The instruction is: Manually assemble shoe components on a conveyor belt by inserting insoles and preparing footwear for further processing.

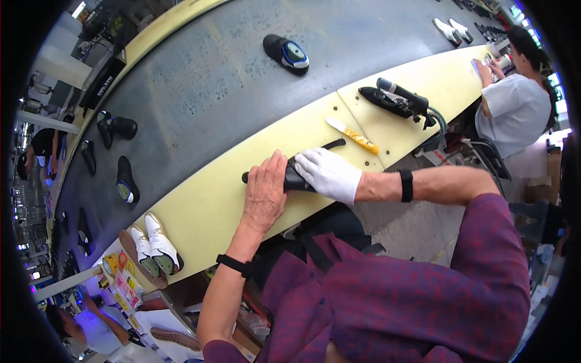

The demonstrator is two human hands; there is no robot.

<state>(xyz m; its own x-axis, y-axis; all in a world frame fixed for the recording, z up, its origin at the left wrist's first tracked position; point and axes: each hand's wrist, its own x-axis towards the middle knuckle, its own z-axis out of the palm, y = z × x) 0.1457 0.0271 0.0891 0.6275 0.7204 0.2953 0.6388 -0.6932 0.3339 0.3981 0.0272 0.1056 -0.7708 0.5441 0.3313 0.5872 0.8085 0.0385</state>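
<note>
A black shoe [296, 179] lies on the cream worktable in front of me, mostly covered by my hands. My bare left hand [266, 184] is laid across its left part, fingers pointing away from me and curved over it. On the right part, my right hand [330, 174], in a white glove, grips it with bent fingers. Just beyond the glove a thin, dark, curved piece [334, 144] sticks out; I cannot tell whether it belongs to the shoe. Farther right lies a tool with a yellow patterned handle [362, 141] and a pale flat tip.
A black hand-held device with a hose [396, 100] rests at the table's right. White shoes [158, 242] and a brown sole stand at the left end. Beyond runs a dark conveyor belt [212, 78] carrying black shoes [287, 54]. A co-worker [517, 103] sits at the far right.
</note>
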